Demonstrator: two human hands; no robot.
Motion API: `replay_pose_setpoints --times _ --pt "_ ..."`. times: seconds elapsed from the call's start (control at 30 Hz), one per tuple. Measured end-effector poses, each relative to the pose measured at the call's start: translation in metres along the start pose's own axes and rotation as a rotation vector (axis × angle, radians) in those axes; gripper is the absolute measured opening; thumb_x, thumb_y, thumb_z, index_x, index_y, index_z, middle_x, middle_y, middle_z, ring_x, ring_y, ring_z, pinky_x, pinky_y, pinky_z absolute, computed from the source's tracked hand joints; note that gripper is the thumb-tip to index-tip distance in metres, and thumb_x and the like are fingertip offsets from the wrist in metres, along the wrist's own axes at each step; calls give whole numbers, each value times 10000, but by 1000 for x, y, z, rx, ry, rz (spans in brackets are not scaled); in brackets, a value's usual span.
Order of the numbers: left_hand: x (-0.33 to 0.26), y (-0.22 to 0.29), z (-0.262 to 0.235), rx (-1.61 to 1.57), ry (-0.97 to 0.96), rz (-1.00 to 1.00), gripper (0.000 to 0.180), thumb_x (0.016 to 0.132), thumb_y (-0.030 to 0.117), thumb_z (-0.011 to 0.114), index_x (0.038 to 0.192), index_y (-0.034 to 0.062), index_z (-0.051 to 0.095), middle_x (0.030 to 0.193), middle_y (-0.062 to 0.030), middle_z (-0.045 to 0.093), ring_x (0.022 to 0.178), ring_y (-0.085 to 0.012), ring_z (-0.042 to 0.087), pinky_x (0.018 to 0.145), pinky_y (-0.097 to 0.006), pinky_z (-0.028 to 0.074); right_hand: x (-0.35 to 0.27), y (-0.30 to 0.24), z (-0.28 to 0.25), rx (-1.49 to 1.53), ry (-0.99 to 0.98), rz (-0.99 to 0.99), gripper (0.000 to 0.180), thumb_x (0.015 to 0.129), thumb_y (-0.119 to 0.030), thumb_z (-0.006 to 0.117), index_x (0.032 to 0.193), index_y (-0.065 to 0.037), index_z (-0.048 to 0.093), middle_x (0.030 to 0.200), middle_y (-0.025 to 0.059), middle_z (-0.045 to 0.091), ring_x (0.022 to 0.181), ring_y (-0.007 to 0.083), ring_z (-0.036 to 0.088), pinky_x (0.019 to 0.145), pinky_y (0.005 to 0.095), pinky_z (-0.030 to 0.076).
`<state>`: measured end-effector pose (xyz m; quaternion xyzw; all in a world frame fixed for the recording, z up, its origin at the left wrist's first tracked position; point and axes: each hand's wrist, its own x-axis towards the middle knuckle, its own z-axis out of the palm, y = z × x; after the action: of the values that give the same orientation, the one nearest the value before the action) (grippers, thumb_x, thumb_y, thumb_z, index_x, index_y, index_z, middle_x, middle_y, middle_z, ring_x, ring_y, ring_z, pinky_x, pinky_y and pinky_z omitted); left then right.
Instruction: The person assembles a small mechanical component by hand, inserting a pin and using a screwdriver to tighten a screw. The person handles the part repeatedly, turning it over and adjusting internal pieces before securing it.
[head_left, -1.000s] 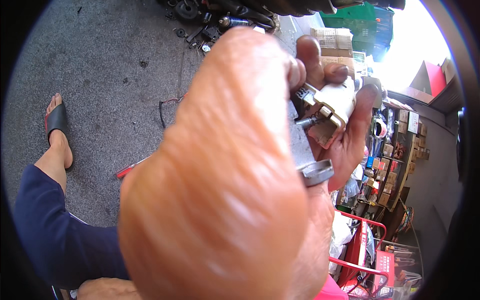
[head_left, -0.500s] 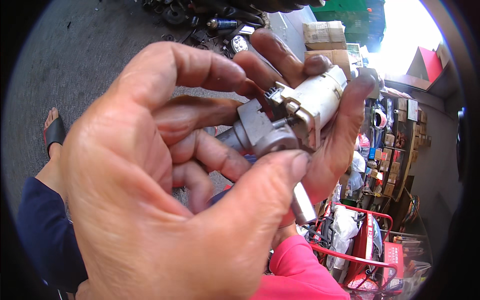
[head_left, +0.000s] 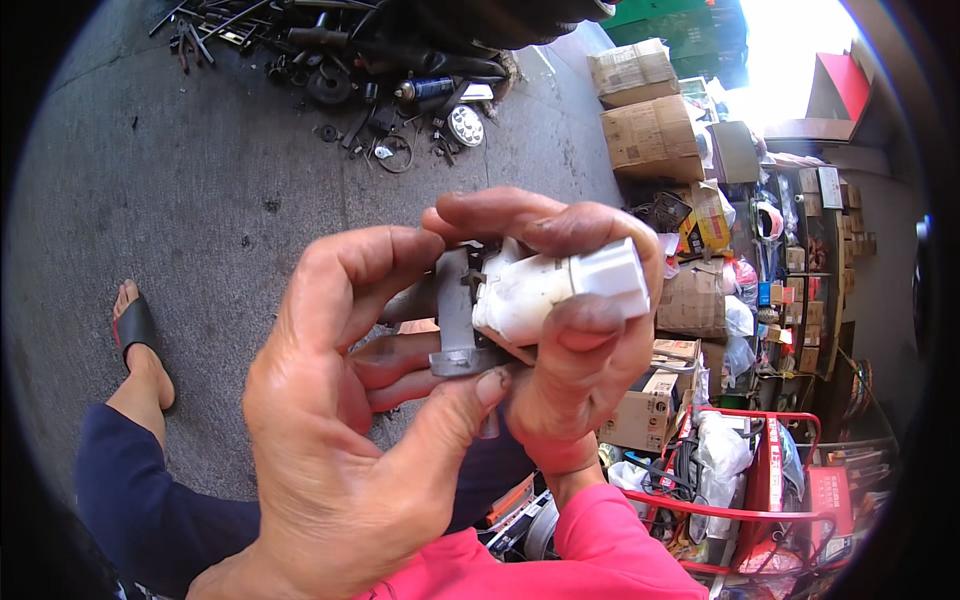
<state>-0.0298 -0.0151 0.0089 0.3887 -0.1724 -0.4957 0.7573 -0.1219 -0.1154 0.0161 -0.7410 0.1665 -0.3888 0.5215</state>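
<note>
In front of me my left hand (head_left: 330, 400) grips a grey metal cylindrical part (head_left: 456, 310) with a round flange at its lower end. My thumb presses near the flange, and my fingers curl at the top and behind. A white plastic housing (head_left: 525, 300) with a squared outer end is held in my right hand (head_left: 575, 390), thumb on its near side and fingers over its top. The housing sits against the side of the metal part. My fingers partly hide the join, so I cannot tell whether the two are locked together.
On the concrete floor ahead lie scattered tools and black parts, a spray can (head_left: 425, 89) and a round lamp (head_left: 465, 125). Cardboard boxes (head_left: 652, 135) are stacked to the right, beside loaded shelves (head_left: 815, 290). A red-framed rack (head_left: 740, 515) holds bagged goods at lower right.
Both hands have drawn away from the camera. The white housing has turned, its squared end now facing right and toward me; the metal part stands more upright against it.
</note>
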Motion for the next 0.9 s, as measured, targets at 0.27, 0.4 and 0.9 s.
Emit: replay_pose_setpoints --times 0.27,0.4,0.9 --pt "-1 -12 8 15 17 244 621 776 -74 689 1288 -25 342 1303 -150 403 1108 -207 552 926 -295 493 0 3 -2 -137 -100 -128 474 888 -225 647 1183 10 360 1196 279 497 1070 286 559 889 378 466" --pt "-4 -1 -4 276 -9 179 622 774 -67 693 1287 -33 344 1298 -152 415 1128 -228 546 948 -315 481 3 5 2 -171 -134 -173 503 842 -149 702 1184 0 365 1244 303 473 1167 360 521 949 414 441" --pt "1 2 -11 412 -75 187 571 746 -134 603 1273 -65 395 1256 -150 480 1057 -211 603 884 -284 512 7 -10 -8 -209 -261 81 445 851 -308 692 1081 -33 429 1229 348 515 1165 346 538 963 380 430"
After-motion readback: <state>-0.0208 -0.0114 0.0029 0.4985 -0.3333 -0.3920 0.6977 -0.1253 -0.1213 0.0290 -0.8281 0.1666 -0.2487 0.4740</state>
